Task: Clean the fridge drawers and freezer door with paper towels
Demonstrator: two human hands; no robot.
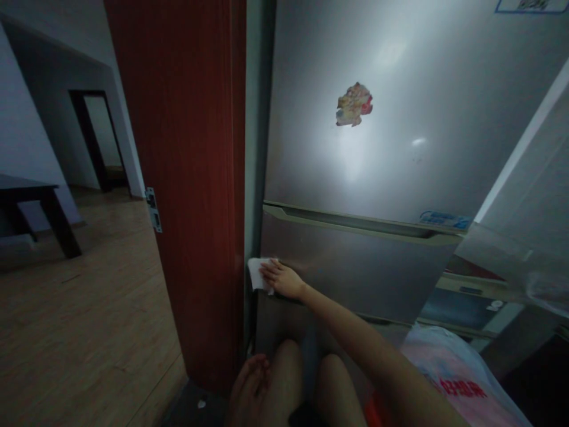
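Note:
My right hand [283,279] lies with its fingers stretched over a white cloth [256,274], pressing it against the left edge of the silver refrigerator [355,261]. The cloth sits near the bottom of the middle door, and part of it sticks out past the left edge. Beside my knee, low in view, my left hand [251,379] rests with its fingers loosely bent and apart from the refrigerator. Nothing shows in it, though its palm is hidden. A torn sticker [354,105] is stuck on the upper door.
A reddish-brown wooden door [191,178] with a metal latch plate [153,209] stands close on the left. At lower right is a white plastic bag [462,379] with red lettering. A dark table [31,190] stands on the tiled floor [98,314] farther left.

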